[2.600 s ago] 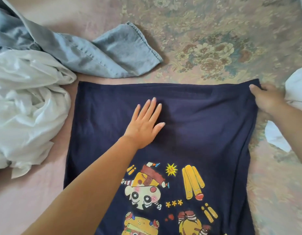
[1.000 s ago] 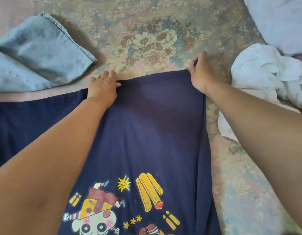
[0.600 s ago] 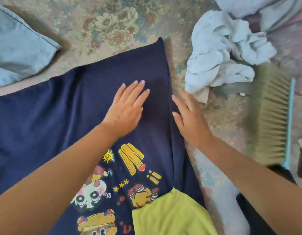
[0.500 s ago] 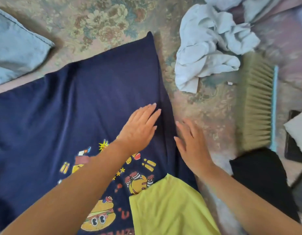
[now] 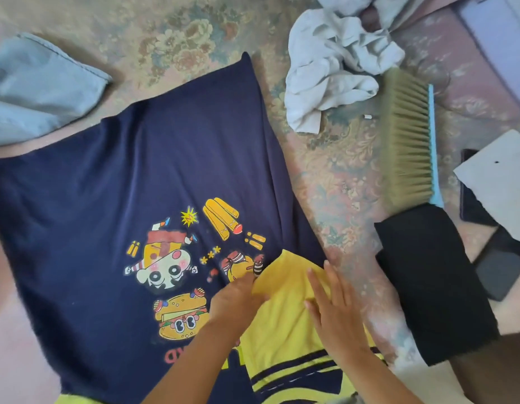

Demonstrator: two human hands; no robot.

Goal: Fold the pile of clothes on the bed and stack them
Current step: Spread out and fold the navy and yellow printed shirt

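A navy T-shirt (image 5: 130, 182) with a cartoon food print lies flat on the flowered bedspread (image 5: 334, 182). Its yellow sleeve (image 5: 282, 325), banded with navy stripes, is folded onto the shirt's near right part. My left hand (image 5: 238, 295) pinches the sleeve's left edge. My right hand (image 5: 334, 310) lies flat on the sleeve with straight fingers. A folded black garment (image 5: 431, 284) sits to the right of the shirt.
Blue jeans (image 5: 34, 91) lie at the far left. A crumpled white garment (image 5: 334, 68) sits at the top right. A blue-backed hand brush (image 5: 410, 138) lies right of it, above the black garment. Dark flat items and a grey sheet (image 5: 501, 182) are at the right edge.
Both hands slid down the shirt's right side from its far hem to the yellow sleeve. My left hand went from flat on the shirt to pinching the sleeve edge.
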